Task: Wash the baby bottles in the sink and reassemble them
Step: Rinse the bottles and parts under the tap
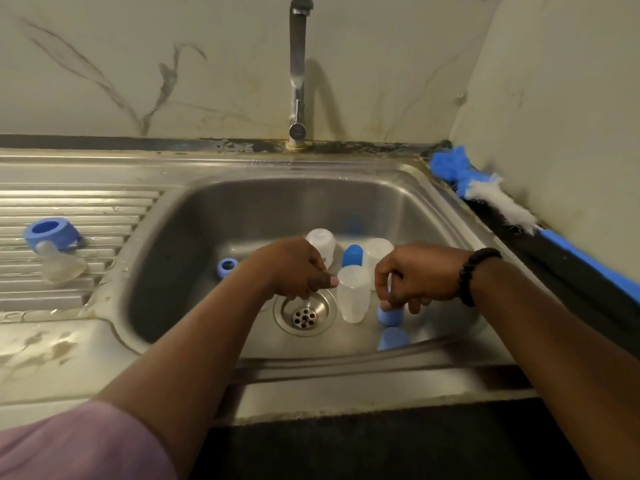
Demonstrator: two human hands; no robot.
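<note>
Picking up the clear bottle [353,294] standing by the sink drain [304,311] goes best gently, because it could tip. The left hand [298,270] pinches something I cannot make out; the right hand [412,280] curls over a blue cap [391,316]. More parts wait on the drainboard [69,202].

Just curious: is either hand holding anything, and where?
Right hand grips a blue cap by its top. Left hand curls beside the clear bottle; a hold cannot be told.
</note>
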